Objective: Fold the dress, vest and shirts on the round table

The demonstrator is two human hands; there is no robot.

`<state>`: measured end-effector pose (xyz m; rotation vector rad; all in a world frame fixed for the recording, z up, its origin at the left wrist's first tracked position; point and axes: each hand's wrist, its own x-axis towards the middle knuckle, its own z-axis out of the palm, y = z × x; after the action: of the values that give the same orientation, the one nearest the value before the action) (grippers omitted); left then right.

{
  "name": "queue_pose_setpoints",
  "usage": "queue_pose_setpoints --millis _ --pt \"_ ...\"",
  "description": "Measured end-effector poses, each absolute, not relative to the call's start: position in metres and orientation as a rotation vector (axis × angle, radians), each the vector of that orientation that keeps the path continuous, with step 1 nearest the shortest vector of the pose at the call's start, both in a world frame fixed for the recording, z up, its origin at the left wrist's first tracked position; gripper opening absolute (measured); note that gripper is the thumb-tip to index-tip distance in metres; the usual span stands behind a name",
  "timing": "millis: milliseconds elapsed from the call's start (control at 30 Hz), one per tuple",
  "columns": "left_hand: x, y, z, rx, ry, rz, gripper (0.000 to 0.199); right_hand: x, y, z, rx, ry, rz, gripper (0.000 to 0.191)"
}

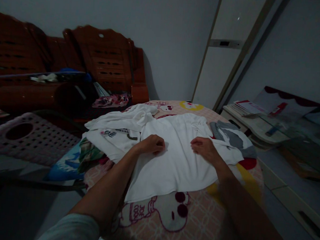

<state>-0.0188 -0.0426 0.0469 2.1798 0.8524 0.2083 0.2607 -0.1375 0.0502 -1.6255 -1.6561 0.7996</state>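
Observation:
A white long-sleeved top point(171, 163) lies spread over a round table, its hem towards me and one sleeve stretched to the right. Over its left part is my left hand point(154, 144), fingers curled in and partly hidden. My right hand point(203, 148) is at the right part of the body, fingers bent and close together by some creases. Whether cloth is pinched in either hand does not show. Left of the top lies another white garment point(121, 143) with a dark printed pattern. Past the right sleeve is a grey and white garment point(231, 136).
A pink patterned tablecloth point(205, 215) covers the table. At left stand a woven pink chair point(41, 139) and a carved wooden sofa point(104, 59) with things on it. Right are a low cabinet point(252, 121) with papers and a glass top. A tall white unit point(219, 65) stands behind.

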Motion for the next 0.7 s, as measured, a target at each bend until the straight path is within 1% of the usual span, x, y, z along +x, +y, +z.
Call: queue_pose_setpoints --millis 33,67,100,167,233,300,400,533,700 --pt "-0.014 -0.045 0.047 2.198 0.842 0.269 0.014 0.276 -0.134 0.05 -1.731 -1.649 0.484 0.018" --pt "-0.009 -0.046 0.046 2.217 0.829 0.339 0.014 0.291 -0.132 0.05 -1.83 -1.633 0.2 0.022" --pt "-0.004 -0.048 0.043 2.247 0.805 0.406 0.016 0.306 -0.131 0.048 -1.911 -1.636 -0.013 0.029" --pt "0.005 -0.051 0.035 2.352 0.713 0.487 0.025 0.331 -0.132 0.042 -2.055 -1.665 -0.255 0.036" --pt "0.012 -0.054 0.023 2.493 0.628 0.474 0.037 0.346 -0.134 0.034 -2.185 -1.704 -0.322 0.031" --pt "0.016 -0.055 0.01 2.622 0.632 0.382 0.051 0.352 -0.135 0.03 -2.264 -1.74 -0.299 0.024" --pt "0.018 -0.056 -0.001 2.744 0.72 0.241 0.066 0.353 -0.135 0.034 -2.31 -1.633 -0.277 0.026" --pt "0.018 -0.058 -0.001 2.812 0.677 0.138 0.073 0.361 -0.141 0.048 -2.393 -1.322 -0.358 0.035" --pt "0.02 -0.063 0.006 2.824 0.671 0.007 0.07 0.373 -0.152 0.047 -2.483 -1.26 -0.377 0.035"
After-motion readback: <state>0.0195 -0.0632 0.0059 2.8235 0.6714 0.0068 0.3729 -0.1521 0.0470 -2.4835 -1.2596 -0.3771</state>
